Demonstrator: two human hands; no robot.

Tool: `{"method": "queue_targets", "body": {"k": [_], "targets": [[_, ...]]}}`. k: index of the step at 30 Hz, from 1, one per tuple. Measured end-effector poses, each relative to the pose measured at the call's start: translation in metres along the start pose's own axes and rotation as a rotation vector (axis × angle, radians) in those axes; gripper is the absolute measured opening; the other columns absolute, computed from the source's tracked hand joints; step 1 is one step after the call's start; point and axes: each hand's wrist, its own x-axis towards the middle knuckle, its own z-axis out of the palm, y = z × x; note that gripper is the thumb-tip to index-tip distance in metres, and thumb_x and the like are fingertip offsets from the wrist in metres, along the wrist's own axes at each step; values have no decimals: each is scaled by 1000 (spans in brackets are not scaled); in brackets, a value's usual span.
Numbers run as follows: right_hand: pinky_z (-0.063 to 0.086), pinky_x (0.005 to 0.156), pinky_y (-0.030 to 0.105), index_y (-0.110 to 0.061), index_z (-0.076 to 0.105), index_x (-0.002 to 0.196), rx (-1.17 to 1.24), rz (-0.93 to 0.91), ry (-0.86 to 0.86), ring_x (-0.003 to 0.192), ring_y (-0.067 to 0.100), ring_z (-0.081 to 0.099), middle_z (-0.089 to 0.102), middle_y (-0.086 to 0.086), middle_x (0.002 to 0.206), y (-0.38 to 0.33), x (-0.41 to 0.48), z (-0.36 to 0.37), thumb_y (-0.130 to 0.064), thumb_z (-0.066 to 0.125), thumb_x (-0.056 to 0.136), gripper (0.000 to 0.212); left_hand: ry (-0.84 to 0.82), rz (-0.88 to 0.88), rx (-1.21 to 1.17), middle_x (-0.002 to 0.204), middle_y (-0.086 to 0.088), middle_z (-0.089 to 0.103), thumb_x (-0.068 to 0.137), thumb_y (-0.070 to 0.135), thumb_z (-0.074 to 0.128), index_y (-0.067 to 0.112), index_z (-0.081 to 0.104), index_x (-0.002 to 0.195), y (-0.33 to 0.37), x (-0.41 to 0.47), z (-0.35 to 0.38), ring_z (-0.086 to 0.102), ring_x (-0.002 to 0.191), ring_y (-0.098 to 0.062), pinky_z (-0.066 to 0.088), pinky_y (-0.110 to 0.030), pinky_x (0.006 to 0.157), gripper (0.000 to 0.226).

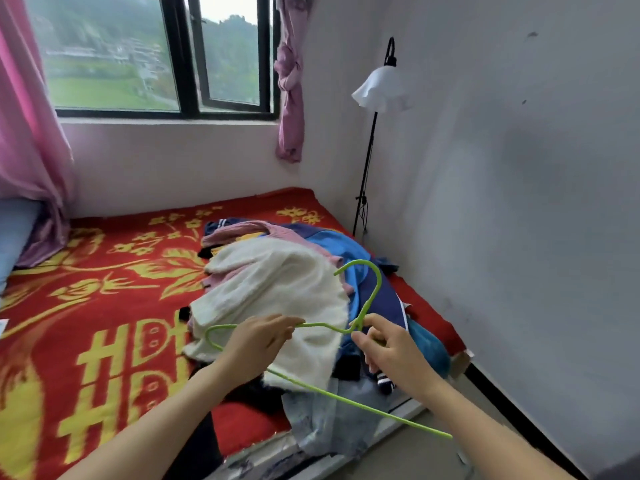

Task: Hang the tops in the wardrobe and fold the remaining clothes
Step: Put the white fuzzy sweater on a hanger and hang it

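Note:
A thin green hanger [346, 398] is held above the clothes pile, its hook [372, 275] pointing up and away. My right hand [391, 351] pinches the hanger's neck just below the hook. My left hand [258, 344] grips the upper bar near its left bend. Under both hands lies a fluffy white top [273, 292], on top of a heap with a pink garment [242, 232], blue clothes [346, 244] and a pale patterned piece [329, 424]. The wardrobe is not in view.
The pile lies on a bed with a red and yellow blanket [104, 327], against the right wall. A floor lamp [379, 91] stands in the corner. A window [156, 53] with pink curtains [291, 84] is behind the bed. Bare floor [433, 455] runs along the bed's right side.

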Motion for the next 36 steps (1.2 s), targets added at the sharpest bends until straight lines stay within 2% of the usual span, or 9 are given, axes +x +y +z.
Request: {"method": "queue_targets", "body": {"k": [9, 13, 15, 17, 20, 24, 26, 29, 36], "targets": [[36, 52, 25, -8, 45, 67, 82, 181, -90, 43, 9, 42, 46, -2, 52, 83, 96, -30, -23, 61, 90, 31, -62, -86, 1, 84, -5, 71, 87, -5, 58, 9, 71, 108, -35, 77, 72, 66, 76, -23, 50, -34, 70, 29], [28, 58, 30, -17, 34, 56, -72, 225, -288, 54, 11, 32, 35, -4, 55, 123, 129, -7, -31, 59, 90, 45, -140, -44, 66, 73, -2, 70, 79, 0, 66, 10, 75, 95, -65, 85, 89, 65, 60, -18, 47, -22, 52, 21], [30, 57, 25, -21, 36, 49, -56, 260, -317, 50, 5, 34, 39, -10, 48, 130, 149, 1, -33, 57, 91, 48, -176, -67, 96, 74, -1, 71, 85, 10, 62, 10, 75, 94, -84, 97, 91, 66, 63, -19, 48, -22, 54, 16], [31, 55, 22, -23, 42, 43, -36, 284, -285, 47, 1, 37, 41, -11, 43, 135, 174, 10, -32, 57, 92, 52, -167, -81, 139, 77, -3, 71, 85, 21, 57, 9, 75, 92, -110, 112, 95, 66, 72, -21, 52, -28, 62, 23], [33, 61, 28, -19, 45, 50, -73, 325, -251, 58, 13, 46, 47, -5, 53, 141, 198, 21, -30, 56, 92, 45, -113, -174, 164, 93, -10, 71, 74, 7, 70, 7, 74, 98, -138, 125, 102, 60, 91, -26, 51, -44, 77, 24], [32, 61, 29, -17, 53, 53, -178, 456, -145, 64, 13, 49, 51, -7, 56, 164, 230, 18, -30, 56, 91, 41, -104, -247, 167, 105, -16, 67, 72, 5, 73, 6, 71, 105, -172, 148, 113, 61, 99, -33, 49, -49, 80, 33], [33, 62, 27, -10, 59, 63, -144, 538, -78, 64, 17, 48, 51, -2, 57, 181, 239, 11, -25, 56, 91, 32, -88, -286, 158, 109, -17, 65, 77, 9, 69, 7, 69, 110, -185, 154, 122, 60, 102, -38, 48, -47, 83, 33], [32, 62, 34, -9, 50, 65, -54, 661, 33, 58, 20, 39, 48, 11, 63, 210, 254, 3, -15, 57, 88, 25, -177, -432, 147, 130, -8, 54, 90, 17, 61, 16, 56, 129, -203, 153, 142, 46, 122, -27, 36, -35, 95, 40], [32, 46, 28, -16, 33, 72, 48, 826, 183, 44, 20, 37, 48, 8, 61, 275, 311, -11, -9, 56, 88, 28, -305, -696, 175, 139, 4, 42, 97, 29, 47, 27, 41, 139, -227, 153, 173, 33, 130, -15, 28, -27, 96, 43]]}}
